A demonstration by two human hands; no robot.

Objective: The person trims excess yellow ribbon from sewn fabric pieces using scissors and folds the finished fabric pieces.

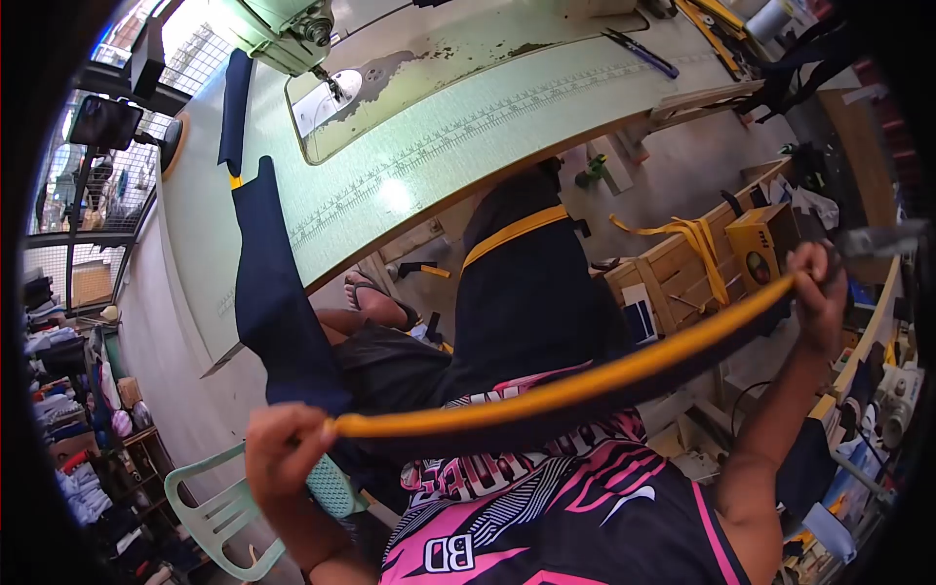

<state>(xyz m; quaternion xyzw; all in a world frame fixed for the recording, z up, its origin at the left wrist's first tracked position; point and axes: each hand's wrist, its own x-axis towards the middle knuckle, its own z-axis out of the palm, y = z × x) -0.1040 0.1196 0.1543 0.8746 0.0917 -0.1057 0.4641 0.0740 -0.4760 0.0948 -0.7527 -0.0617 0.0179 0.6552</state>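
Note:
A dark strip with a yellow band (565, 390) stretches across the front of the body, somewhat blurred. One end of it is pinched in my left hand (288, 448), and my right hand (817, 292) grips the other end, higher up. Dark navy fabric (268, 263) hangs over the left part of the sewing table (390, 195) and down beside my left hand. Another navy piece with a yellow band (531, 292) lies over the lap.
A sewing machine (283, 34) stands at the table's far side. Purple-handled snips (648, 57) lie near the right end. Yellow strips (697, 244) hang over a wooden crate at right. A green plastic chair (210, 497) is at lower left.

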